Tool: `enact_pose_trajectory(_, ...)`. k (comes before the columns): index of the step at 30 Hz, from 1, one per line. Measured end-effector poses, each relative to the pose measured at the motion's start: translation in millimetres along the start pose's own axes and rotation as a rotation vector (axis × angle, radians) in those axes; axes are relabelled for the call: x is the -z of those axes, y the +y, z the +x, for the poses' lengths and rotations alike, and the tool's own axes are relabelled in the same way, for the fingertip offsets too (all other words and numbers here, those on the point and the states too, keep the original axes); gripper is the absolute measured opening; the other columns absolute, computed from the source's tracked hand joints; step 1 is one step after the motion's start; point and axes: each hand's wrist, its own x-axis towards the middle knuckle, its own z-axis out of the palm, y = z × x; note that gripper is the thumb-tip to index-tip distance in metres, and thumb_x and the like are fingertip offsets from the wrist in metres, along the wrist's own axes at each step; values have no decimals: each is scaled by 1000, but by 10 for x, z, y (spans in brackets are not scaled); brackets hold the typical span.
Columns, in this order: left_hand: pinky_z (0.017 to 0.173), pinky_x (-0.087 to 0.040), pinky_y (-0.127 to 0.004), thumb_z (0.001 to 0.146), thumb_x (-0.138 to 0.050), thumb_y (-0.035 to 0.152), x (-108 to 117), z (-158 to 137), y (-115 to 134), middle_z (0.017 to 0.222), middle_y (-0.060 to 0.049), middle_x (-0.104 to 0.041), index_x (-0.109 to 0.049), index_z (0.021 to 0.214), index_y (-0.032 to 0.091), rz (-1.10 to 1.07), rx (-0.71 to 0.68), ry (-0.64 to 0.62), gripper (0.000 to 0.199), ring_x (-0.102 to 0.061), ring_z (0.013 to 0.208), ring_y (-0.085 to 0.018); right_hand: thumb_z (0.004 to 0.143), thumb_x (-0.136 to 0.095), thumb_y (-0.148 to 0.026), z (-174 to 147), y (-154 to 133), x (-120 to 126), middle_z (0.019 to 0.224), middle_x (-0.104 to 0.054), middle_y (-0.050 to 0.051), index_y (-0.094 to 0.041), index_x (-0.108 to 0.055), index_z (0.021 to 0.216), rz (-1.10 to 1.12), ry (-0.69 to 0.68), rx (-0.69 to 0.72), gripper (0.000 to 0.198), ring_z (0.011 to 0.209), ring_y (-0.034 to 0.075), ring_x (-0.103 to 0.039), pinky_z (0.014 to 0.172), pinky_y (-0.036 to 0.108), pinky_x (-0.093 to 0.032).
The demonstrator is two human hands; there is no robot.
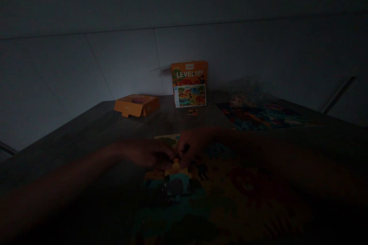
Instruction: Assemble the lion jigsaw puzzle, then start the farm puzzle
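Note:
In dim light, a partly assembled jigsaw puzzle (221, 203) with jungle animals lies on the table in front of me. Along its far left part, my left hand (153, 155) and my right hand (192, 146) meet with fingertips pinched at a yellow puzzle piece (175, 167). The piece sits at the puzzle surface, just above the grey hippo picture. My fingers cover part of it, and whether it is fully seated cannot be made out. Both forearms reach in low over the table, the right one across the puzzle's far side.
An orange "LEVEL UP!" box (189, 69) stands against the wall, with a picture card (190, 96) leaning before it. Loose puzzle pieces (193, 112) lie nearby. An orange box (136, 104) is at the left. A dark puzzle (267, 118) and a clear plastic bag (248, 95) lie right.

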Motion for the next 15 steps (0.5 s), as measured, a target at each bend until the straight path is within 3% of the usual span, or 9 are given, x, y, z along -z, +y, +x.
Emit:
enact_pose_trajectory(7, 57, -39, -19, 87, -61, 38, -22, 1, 64, 76, -1, -59, -65, 87, 14, 23, -83, -11, 24, -52, 66, -12, 78, -73, -49, 30, -35, -46, 72, -62, -1, -12, -68, 69, -9, -28, -7, 38, 64, 9, -55, 59, 20, -38)
enact_pose_trajectory(15, 48, -33, -19, 78, -70, 46, -34, -1, 85, 66, 2, -52, -63, 79, 13, 132, -48, 40, 33, -46, 58, -10, 79, -72, -48, 31, -38, -57, 70, -61, -3, -13, -66, 71, -19, -11, -45, 37, 62, 8, -54, 60, 20, -38)
